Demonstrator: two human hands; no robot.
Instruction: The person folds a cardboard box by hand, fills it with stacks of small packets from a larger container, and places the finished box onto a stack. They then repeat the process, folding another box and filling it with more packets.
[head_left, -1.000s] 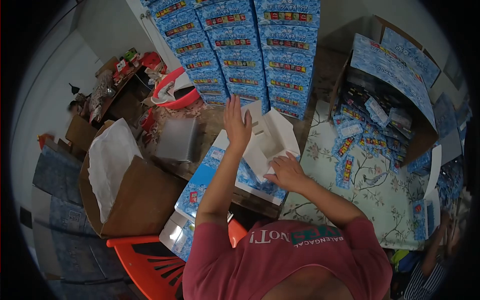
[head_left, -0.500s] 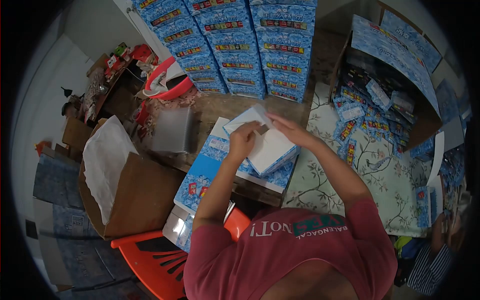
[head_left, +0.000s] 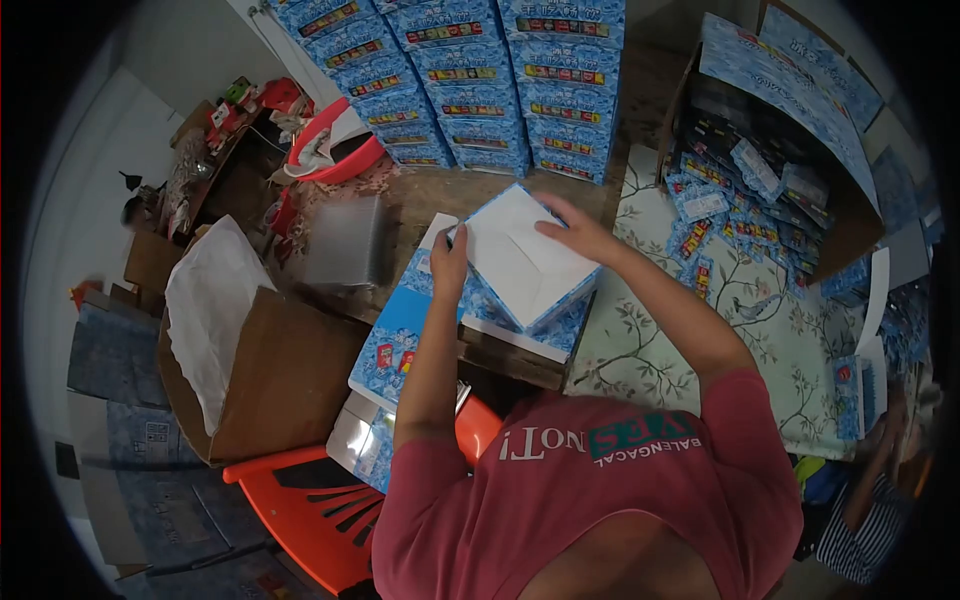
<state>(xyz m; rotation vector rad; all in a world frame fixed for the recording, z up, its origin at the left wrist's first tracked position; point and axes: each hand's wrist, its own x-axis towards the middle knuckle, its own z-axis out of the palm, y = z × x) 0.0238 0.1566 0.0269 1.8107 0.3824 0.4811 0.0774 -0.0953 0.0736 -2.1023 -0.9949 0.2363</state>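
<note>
A blue patterned box (head_left: 533,262) with a white inside sits in front of me, tilted on flat printed cardboard (head_left: 405,330) at the table's edge. At its left corner is my left hand (head_left: 449,262), fingers pressed together against the box side; what they grip, if anything, is partly hidden. My right hand (head_left: 578,232) lies on the upper right edge of the box, its fingers spread over the white surface. A stack of clear plastic trays (head_left: 345,240) stands to the left.
Tall stacks of blue boxes (head_left: 465,85) rise behind. At right, an open carton (head_left: 850,170) spills small packets (head_left: 730,225) onto a flowered cloth (head_left: 640,350). A brown carton (head_left: 295,375) and orange chair (head_left: 290,500) stand left. Another person's striped clothing (head_left: 860,535) shows at lower right.
My left hand has moved from the box's middle to its left corner. The white inside now lies more uncovered, with the translucent piece no longer raised. My right hand has shifted slightly up the edge.
</note>
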